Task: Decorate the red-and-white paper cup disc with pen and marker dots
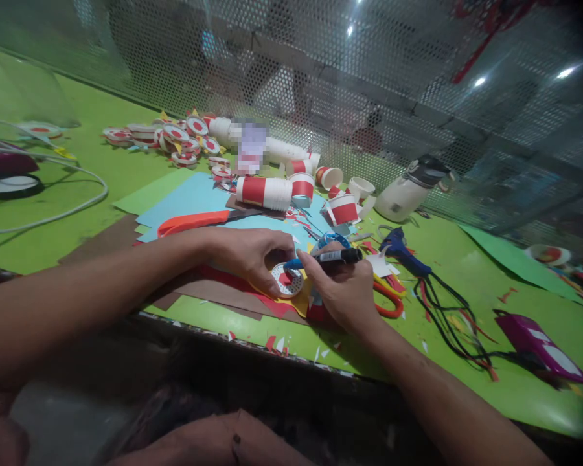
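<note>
My left hand [245,255] is closed round the edge of a small white paper disc [295,287] with a red centre and dark dots around it. In my right hand [347,291] is a marker pen [337,257] with a black end, its blue front part over the disc. Whether the tip touches the disc I cannot tell. Beneath the hands lie brown paper sheets [208,299] and red and yellow paper pieces. Scissors with orange and yellow handles [391,301] lie beside my right hand. An orange-handled cutter [194,222] rests beyond my left wrist.
Stacked red-and-white paper cups [265,193] lie past the hands, with several red-and-white paper discs [175,134] at back left. A bottle [408,189], a blue glue gun [405,252], cables and a purple box [541,346] are on the right. A perforated metal screen [320,84] borders the table.
</note>
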### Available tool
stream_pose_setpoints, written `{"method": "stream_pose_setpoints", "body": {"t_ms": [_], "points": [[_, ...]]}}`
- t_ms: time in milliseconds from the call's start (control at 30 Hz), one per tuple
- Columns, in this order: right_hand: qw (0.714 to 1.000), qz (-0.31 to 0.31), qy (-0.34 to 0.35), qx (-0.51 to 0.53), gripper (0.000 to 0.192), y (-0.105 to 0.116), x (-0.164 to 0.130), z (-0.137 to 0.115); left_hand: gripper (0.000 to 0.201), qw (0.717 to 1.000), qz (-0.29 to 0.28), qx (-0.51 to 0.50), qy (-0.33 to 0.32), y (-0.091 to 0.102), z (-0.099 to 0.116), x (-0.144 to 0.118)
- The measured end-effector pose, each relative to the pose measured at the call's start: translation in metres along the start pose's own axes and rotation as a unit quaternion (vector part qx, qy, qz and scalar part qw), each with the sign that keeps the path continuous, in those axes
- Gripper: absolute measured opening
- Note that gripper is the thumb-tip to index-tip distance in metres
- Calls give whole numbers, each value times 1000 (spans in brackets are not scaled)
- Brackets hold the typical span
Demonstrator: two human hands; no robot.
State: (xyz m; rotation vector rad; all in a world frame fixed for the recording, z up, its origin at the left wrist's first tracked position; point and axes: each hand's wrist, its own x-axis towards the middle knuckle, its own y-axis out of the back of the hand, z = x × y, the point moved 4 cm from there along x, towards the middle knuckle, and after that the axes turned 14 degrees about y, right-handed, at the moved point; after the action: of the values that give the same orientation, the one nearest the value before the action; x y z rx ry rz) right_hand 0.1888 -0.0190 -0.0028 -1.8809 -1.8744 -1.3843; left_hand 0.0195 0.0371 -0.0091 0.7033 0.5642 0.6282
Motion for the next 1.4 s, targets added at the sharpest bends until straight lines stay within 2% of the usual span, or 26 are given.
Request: {"method": "stream_pose_setpoints", "body": {"t_ms": [167, 367, 467, 767, 867, 1033, 1133, 1233, 1333, 1400], "points": [[1000, -13, -2, 12, 37, -2, 0, 0, 53, 1000, 6, 5, 5, 0, -2, 0], [994, -24, 82, -70, 38, -1, 1, -10, 51, 1000, 8, 11, 2, -1, -4, 1], [991, -26, 97, -93, 38, -1, 1, -13, 50, 1000, 8, 11, -2, -2, -5, 2], [998, -8, 42, -54, 45, -3, 2, -6, 54, 1000, 11, 5, 19, -1, -4, 2], [999, -7, 12, -38, 42, -3, 1, -4, 53, 1000, 9, 4, 7, -1, -4, 1], [999, -9, 0, -33, 34, -4, 1, -6, 52, 1000, 4, 8, 1, -1, -4, 1], [1000, 16, -26, 4, 39, -3, 1, -8, 51, 1000, 1, 5, -1, -1, -2, 1], [996, 72, -31, 30, 40, 4, 1, -13, 54, 1000, 3, 5, 11, -1, -3, 1], [993, 110, -2, 32, 32, 12, 2, -19, 57, 1000, -1, -2, 22, -1, -4, 0], [993, 113, 10, 41, 24, 16, 3, -20, 57, 1000, -7, -8, 28, -1, -4, 0]]}}
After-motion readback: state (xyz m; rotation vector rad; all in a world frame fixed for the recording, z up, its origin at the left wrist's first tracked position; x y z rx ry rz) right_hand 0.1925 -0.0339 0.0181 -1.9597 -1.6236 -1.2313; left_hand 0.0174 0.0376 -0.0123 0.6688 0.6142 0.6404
